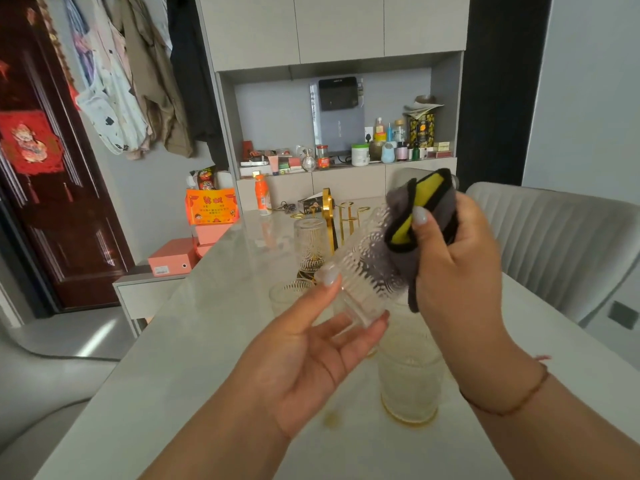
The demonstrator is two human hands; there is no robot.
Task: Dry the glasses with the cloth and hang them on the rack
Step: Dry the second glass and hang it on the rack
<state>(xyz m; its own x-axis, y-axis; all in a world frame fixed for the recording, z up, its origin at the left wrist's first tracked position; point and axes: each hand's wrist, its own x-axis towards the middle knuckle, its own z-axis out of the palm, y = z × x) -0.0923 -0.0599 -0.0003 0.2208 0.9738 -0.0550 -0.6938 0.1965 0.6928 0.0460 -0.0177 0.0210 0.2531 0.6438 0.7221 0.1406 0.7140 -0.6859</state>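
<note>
ribbed glass tilted in mid-air above counter, base pinched by left hand; cloth bunched at its mouth, clutched in right hand. other glasses below; gold rack behind, near far edge.

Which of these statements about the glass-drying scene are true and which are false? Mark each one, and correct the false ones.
1. The left hand holds a ribbed clear glass. True.
2. The right hand is empty. False: it grips a grey and yellow cloth.
3. A glass already sits upside down on the gold rack. True: one glass on the rack shows at its left side.
4. The table is dark wood. False: it is pale, stone-like.
5. An orange bottle stands at the table's far end. True.
</note>
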